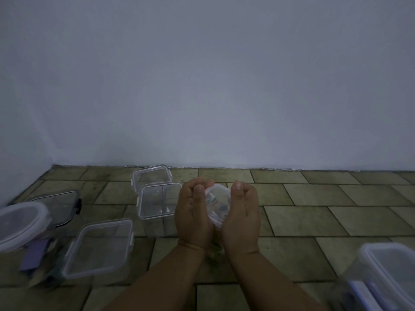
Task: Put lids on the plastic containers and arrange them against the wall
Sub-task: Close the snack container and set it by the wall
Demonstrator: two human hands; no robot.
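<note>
While both hands cup it from the sides, a small clear plastic tub (pixel 217 204) sits between them, low in the middle of the view. The left hand (pixel 193 213) curls round its left side, and the right hand (pixel 243 215) curls round its right side. The tub is smooth and see-through with rounded corners. Little coloured bits show inside, too blurry to name.

Just beside the hands at nine o'clock stands a square clear box (pixel 160 199) with clips on its lid. A second square box (pixel 151 175) sits behind it at ten o'clock, close to the wall (pixel 206 86). At eight o'clock lies a bigger flat-topped box (pixel 101 248). Far off at nine o'clock are a round tub (pixel 21 223) with a pale lid and a dark-rimmed box (pixel 60 205). At four o'clock is a blurry pale-rimmed box (pixel 390 272). The floor (pixel 314 221) is rough brownish tiles, and the wall is plain and smooth.
</note>
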